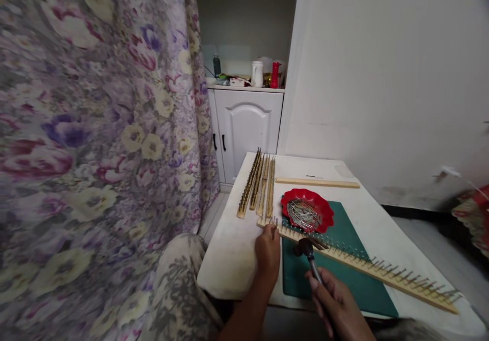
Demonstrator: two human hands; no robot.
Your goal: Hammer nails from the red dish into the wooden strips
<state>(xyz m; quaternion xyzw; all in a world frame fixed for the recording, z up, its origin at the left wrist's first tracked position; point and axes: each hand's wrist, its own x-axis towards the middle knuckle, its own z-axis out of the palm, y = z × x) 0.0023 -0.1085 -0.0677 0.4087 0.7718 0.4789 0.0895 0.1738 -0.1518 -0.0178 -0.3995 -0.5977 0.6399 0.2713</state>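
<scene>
My left hand (267, 252) is closed in a pinch at the left end of a long wooden strip (382, 274), with a nail at its fingertips; the fingers partly hide it. Many nails stand in a row along this strip, some leaning. In my right hand (332, 295) is a claw hammer (305, 247), gripped by its handle. Its head is above the near side of the strip, apart from my left hand. Under the strip lies a green cutting mat (340, 285). Just behind it stands a red scalloped bowl (326, 211) of loose nails (303, 214).
Several nail-studded wooden strips (250, 184) lie side by side at the table's far left. A bare wooden strip (317, 183) and loose nails (314, 177) lie on the white-covered table (237, 264) at the back. A floral curtain (114, 127) hangs left; a white cabinet (248, 127) stands behind.
</scene>
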